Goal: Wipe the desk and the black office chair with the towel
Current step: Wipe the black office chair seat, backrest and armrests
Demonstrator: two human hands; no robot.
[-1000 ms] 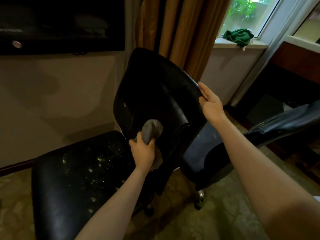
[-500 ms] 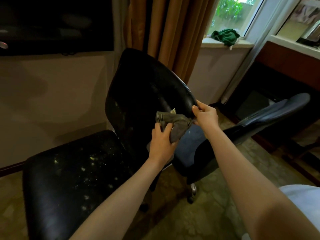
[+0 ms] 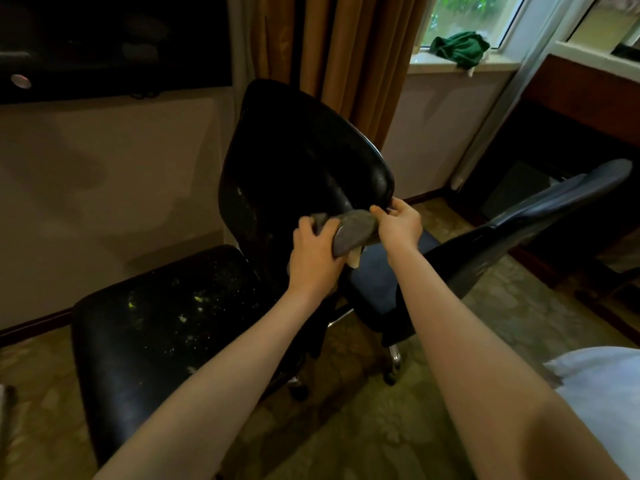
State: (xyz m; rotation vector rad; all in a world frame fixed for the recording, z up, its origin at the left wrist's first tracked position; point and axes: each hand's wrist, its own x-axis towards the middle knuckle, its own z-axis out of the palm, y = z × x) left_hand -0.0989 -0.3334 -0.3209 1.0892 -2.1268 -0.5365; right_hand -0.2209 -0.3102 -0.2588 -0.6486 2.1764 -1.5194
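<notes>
The black office chair [image 3: 298, 168] stands in front of me, its backrest upright and its seat [image 3: 156, 327] at lower left speckled with pale crumbs. A grey towel [image 3: 353, 232] is bunched at the backrest's lower right edge. My left hand [image 3: 317, 258] grips the towel from the left and below. My right hand [image 3: 400, 223] pinches the towel's right end, right at the backrest's edge. The desk [image 3: 585, 95] is at the far right, its top mostly out of frame.
A second dark chair [image 3: 519, 233] leans just right of my arms, its seat under my right forearm. Brown curtains [image 3: 349, 57] hang behind. A green cloth [image 3: 460, 48] lies on the windowsill. Patterned carpet [image 3: 363, 427] covers the floor. A dark screen [image 3: 114, 43] is on the left wall.
My left hand carried the towel from the backrest's middle to its right edge. My right hand left the top rim, came down and took hold of the towel's end.
</notes>
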